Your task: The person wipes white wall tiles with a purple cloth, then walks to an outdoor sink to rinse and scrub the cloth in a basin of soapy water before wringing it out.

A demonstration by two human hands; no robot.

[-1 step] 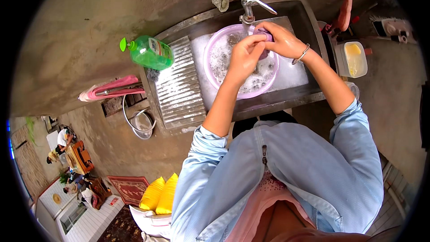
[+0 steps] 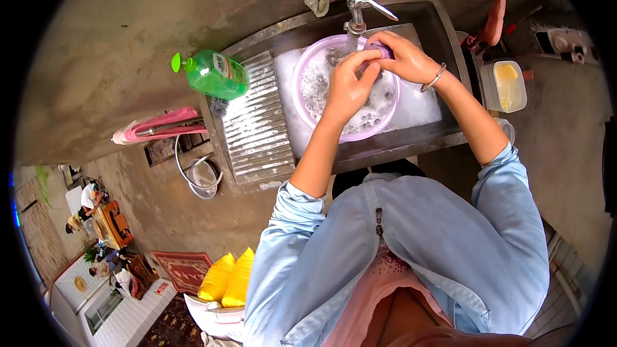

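Note:
Both my hands are together over the far right part of a round lilac basin point(image 2: 297, 87) of sudsy water. Between them is a small bunched purple cloth point(image 2: 385, 51), mostly hidden by the fingers. My left hand point(image 2: 349, 83) pinches it from the left with closed fingers. My right hand point(image 2: 409, 59), with a bracelet at the wrist, is curled round its other side. Just beyond the hands, water runs from the metal tap point(image 2: 355, 16) into the basin.
The basin stands in a dark sink point(image 2: 443, 22) with foam around it. To its left lie a ribbed washboard point(image 2: 257, 122) and a green pump bottle point(image 2: 215, 75). At right is a clear tub point(image 2: 508, 87) with something yellow inside. Several people point(image 2: 90, 202) are far left.
My fingers have shifted slightly around the purple cloth, and less of it shows below them. The rest looks the same.

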